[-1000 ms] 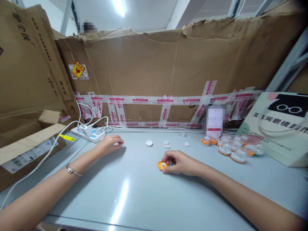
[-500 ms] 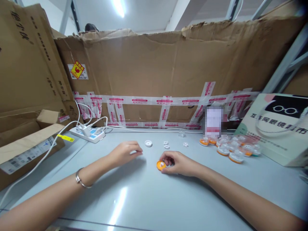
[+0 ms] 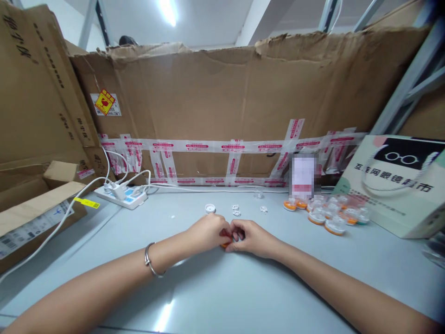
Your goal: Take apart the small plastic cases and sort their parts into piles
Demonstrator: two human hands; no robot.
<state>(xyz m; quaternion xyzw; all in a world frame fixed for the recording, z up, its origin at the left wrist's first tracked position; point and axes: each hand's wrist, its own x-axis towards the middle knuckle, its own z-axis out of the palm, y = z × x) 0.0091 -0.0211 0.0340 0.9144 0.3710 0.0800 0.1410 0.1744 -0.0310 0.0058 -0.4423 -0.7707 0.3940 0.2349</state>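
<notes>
My left hand (image 3: 207,233) and my right hand (image 3: 251,238) meet at the middle of the grey table (image 3: 222,287), fingers curled together. Between them sits a small orange round case (image 3: 225,244), mostly hidden by the fingers; only a sliver of orange shows. Both hands close on it. A silver bracelet (image 3: 150,260) is on my left wrist. Just beyond the hands lie a white round cap (image 3: 210,208) and three small white pieces (image 3: 236,213).
A cluster of orange and clear round cases (image 3: 327,214) stands at the right, by a printed paper bag (image 3: 392,185). A white power strip (image 3: 121,195) with cables lies back left. Cardboard walls (image 3: 222,102) enclose the table; an open carton (image 3: 31,213) is at left.
My left hand has swept right across the table and joined my right hand on the orange case, now covering it. The right hand has stayed in place.
</notes>
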